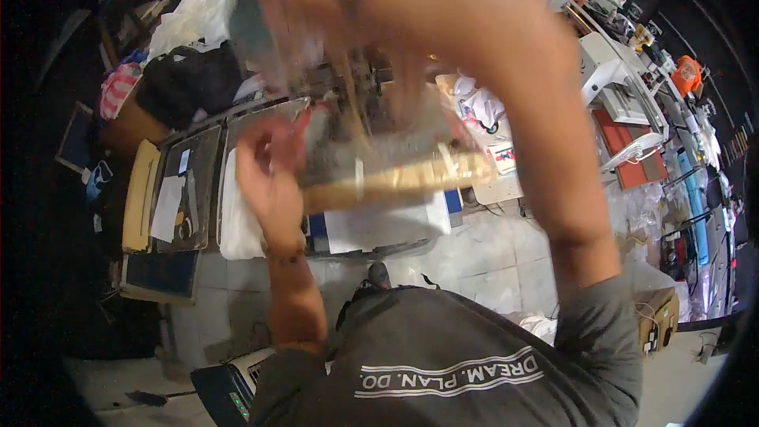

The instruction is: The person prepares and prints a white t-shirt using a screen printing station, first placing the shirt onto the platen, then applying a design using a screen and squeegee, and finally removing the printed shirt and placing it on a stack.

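Note:
In the middle is a dark flat panel [332,150], its near edge a tan, taped-looking strip [395,183]. My left hand [273,166] is at the panel's left end with fingers bent; blur hides whether they grip it. Something reddish shows beside those fingers, too smeared to name. High in the picture and close to the camera, my right hand [332,0] reaches across above the panel. Motion smears its fingers, and I cannot make out anything in them. Below the tan strip, a white sheet [387,221] lies on a flat surface.
To the left, a dark flat board [186,190] carries papers, beside a cream padded piece [141,196]. Black cloth [190,83] and white cloth [198,20] are piled behind. A cluttered bench with a white machine [601,63] and red board [628,150] runs along the right.

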### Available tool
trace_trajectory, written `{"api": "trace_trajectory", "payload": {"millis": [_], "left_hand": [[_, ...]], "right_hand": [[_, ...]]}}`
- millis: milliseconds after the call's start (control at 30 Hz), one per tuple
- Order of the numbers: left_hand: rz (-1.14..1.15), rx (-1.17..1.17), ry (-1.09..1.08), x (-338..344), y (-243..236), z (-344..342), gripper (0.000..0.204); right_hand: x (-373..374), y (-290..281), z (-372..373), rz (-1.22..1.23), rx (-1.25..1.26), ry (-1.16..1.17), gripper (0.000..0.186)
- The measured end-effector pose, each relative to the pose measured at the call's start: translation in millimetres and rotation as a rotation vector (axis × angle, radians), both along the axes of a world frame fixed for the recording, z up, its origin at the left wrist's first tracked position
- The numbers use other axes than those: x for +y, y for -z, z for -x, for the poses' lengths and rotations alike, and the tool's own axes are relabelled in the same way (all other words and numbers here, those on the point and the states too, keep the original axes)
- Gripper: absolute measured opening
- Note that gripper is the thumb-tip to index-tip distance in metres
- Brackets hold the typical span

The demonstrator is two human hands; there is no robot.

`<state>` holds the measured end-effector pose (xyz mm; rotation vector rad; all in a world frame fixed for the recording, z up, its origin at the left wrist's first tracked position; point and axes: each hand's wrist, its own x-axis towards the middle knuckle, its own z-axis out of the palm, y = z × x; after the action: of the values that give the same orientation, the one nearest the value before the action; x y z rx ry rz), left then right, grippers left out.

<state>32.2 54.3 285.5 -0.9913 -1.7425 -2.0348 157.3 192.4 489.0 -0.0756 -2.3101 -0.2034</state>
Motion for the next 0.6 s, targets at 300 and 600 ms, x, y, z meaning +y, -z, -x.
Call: {"api": "trace_trajectory", "payload": {"millis": [300,600], "left_hand": [[0.68,0.292,0.162,49.0,244.5,7.9,0.042],[0.87,0.491,0.098,152.8,260.6,-22.8,0.068]], "right_hand": [[47.1,-2.6,53.7,0.064,0.231,-0.148,0.042],[58.2,52.2,53.5,0.116,0.206,-0.391,0.033]]}}
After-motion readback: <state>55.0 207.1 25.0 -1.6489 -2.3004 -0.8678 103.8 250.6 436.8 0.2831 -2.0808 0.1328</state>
